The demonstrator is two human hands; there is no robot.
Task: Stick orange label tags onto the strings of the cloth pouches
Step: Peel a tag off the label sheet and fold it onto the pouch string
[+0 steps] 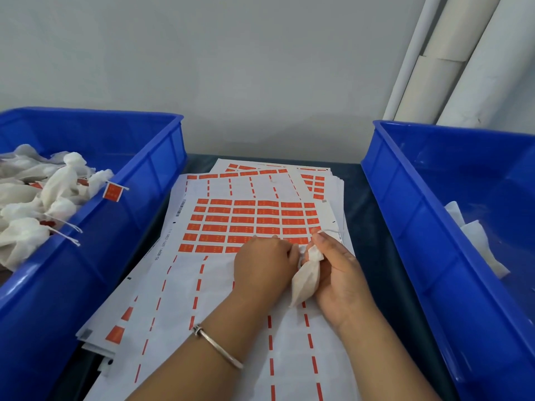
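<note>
Hands low over the sticker sheet [254,224] on the bench! Right hand [337,273] has a closed grip round a white pouch [306,280], its string [333,231] poking out above the fingers. Left hand [265,263] rests curled on the orange labels, fingertips hidden, grip unclear. Tagged pouches [43,195] fill the left blue bin [139,180].

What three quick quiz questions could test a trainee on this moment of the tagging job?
1. True or false: the right hand holds a cloth pouch.
2. Which blue bin holds pouches already tagged: A, the left bin, or B, the right bin?
3. Fill in: the left hand rests on the ___ sheet.

Key: 1 true; 2 A; 3 label.
</note>
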